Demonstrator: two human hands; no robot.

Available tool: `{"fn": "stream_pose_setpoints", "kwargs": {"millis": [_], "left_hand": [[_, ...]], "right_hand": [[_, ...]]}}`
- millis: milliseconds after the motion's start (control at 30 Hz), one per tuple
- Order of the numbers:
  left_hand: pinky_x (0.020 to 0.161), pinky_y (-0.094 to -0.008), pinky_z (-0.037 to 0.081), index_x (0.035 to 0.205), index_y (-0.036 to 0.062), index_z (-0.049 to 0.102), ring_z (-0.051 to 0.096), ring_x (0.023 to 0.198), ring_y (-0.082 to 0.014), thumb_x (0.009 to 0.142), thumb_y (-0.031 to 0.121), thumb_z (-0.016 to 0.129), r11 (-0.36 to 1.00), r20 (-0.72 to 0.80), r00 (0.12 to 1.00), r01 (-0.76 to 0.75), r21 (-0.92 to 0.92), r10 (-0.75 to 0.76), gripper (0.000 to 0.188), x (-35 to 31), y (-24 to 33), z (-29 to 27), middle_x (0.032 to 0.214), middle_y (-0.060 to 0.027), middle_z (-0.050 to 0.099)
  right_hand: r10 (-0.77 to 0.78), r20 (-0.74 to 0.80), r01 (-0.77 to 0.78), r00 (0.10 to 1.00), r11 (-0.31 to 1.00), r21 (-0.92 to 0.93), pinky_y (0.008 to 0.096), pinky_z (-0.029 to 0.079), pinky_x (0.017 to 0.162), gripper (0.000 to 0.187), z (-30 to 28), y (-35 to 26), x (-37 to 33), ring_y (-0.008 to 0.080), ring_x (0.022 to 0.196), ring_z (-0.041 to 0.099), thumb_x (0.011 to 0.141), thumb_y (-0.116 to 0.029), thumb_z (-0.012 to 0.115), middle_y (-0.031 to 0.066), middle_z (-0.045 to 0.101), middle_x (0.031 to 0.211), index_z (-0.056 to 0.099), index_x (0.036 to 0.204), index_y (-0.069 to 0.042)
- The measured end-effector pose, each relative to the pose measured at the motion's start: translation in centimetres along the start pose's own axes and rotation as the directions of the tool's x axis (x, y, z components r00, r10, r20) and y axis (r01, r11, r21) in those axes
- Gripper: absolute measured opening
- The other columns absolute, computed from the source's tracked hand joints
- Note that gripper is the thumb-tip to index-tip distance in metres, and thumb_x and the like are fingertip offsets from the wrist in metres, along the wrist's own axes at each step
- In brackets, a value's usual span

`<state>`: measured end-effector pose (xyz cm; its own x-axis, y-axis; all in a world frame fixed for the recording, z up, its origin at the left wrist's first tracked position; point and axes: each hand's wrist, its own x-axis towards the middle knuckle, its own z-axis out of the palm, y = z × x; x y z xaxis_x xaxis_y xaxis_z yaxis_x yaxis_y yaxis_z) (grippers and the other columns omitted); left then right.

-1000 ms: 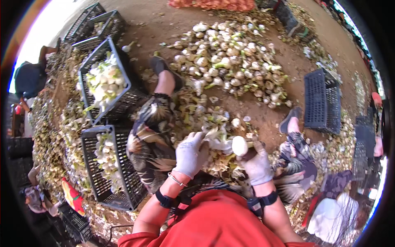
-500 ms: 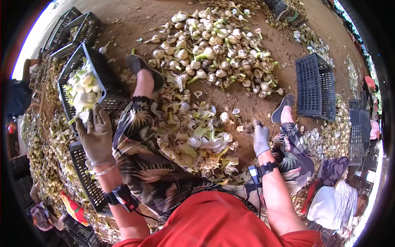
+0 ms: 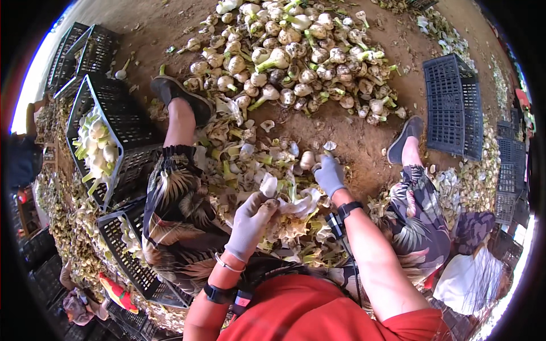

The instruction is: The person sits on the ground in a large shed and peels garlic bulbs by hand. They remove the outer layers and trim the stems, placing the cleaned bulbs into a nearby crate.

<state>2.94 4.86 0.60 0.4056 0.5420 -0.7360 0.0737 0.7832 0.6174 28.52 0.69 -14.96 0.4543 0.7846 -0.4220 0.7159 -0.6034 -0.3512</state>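
Note:
My left hand (image 3: 253, 220), in a pale grey glove, is closed, its fingers drawn together above a heap of leaves and peelings (image 3: 284, 219). A white piece of garlic skin (image 3: 269, 184) shows at its fingertips; whether it is gripped I cannot tell. My right hand (image 3: 330, 175), gloved too, is curled beside a garlic bulb (image 3: 307, 160) lying on the ground, and what its fingers hold is hidden. Beyond the hands lies a large pile of garlic bulbs (image 3: 284, 59) with cut stems. At the left, white trimmed garlic (image 3: 96, 142) fills part of a black crate (image 3: 116, 159).
Another black crate (image 3: 128, 250) stands by my left leg, and a dark crate (image 3: 452, 108) rests on its side beyond my right foot (image 3: 406, 139). More crates (image 3: 85, 54) are at the far left. A person in white (image 3: 469, 281) is at the lower right.
My left hand has come away from the crate of trimmed garlic to the middle, its spread fingers now closed. My right hand has moved left to the bulb. The view has shifted slightly.

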Motion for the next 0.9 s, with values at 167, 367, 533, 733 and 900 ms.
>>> {"fn": "stream_pose_setpoints", "kwargs": {"millis": [167,367,533,733,900], "left_hand": [[0.096,-0.0404,0.05,0.135,-0.0022,0.048,0.06,0.114,-0.036,0.082,0.011,0.077,0.458,0.19,0.832,-0.461,0.76,0.522,0.061,2.2,-1.2,1.3,0.127,-0.0221,0.053],[0.092,-0.0397,0.052,0.131,-0.0006,0.053,0.061,0.105,-0.0384,0.079,0.013,0.08,0.678,0.16,0.85,-0.502,0.537,0.502,0.06,-0.6,-0.6,2.8,0.117,-0.0198,0.058],[0.085,-0.0402,0.052,0.121,-0.0018,0.057,0.062,0.096,-0.0353,0.078,0.019,0.084,0.594,0.072,0.784,-0.523,0.612,0.617,0.055,-4.3,-0.8,3.6,0.106,-0.0179,0.058],[0.089,-0.0393,0.052,0.131,-0.0027,0.051,0.063,0.1,-0.0333,0.082,0.014,0.08,0.485,0.132,0.715,-0.586,0.649,0.687,0.06,-6.1,-1.2,2.6,0.11,-0.0168,0.062],[0.09,-0.0284,0.052,0.134,-0.0033,0.053,0.061,0.105,-0.0117,0.088,0.006,0.072,0.889,0.099,0.887,-0.456,0.046,0.45,0.051,-7.2,-0.8,2.1,0.119,-0.0054,0.065]], "right_hand": [[-0.222,0.092,0.149,0.971,0.857,0.494,0.0368,0.055,0.091,0.031,-4.6,-3.3,-5.6,0.0335,0.102,0.071,0.085,-0.004,0.061,0.02,0.073,0.11,0.074,0.113,-0.005],[0.01,0.011,-0.013,1.0,0.265,0.964,0.029,0.054,0.083,0.019,-9.8,-6.0,-11.3,0.0169,0.089,0.07,0.088,-0.003,0.066,0.0093,0.077,0.1,0.076,0.104,-0.003],[0.264,0.085,-0.179,0.961,0.355,0.918,0.0262,0.049,0.063,0.041,-9.4,-6.5,-14.5,0.0079,0.067,0.061,0.1,-0.044,0.067,-0.0018,0.07,0.079,0.077,0.09,-0.005],[-0.12,-0.231,0.25,0.966,0.674,0.695,0.0353,0.048,0.066,0.03,-7.8,-9.0,-17.0,0.0151,0.07,0.06,0.096,-0.025,0.068,0.0158,0.063,0.072,0.071,0.097,0.004],[-0.095,0.001,0.046,0.996,0.492,0.87,0.0312,0.048,0.07,0.015,-10.6,-9.3,-18.9,0.0076,0.078,0.056,0.095,-0.009,0.065,0.0037,0.067,0.079,0.071,0.099,0.003]]}}
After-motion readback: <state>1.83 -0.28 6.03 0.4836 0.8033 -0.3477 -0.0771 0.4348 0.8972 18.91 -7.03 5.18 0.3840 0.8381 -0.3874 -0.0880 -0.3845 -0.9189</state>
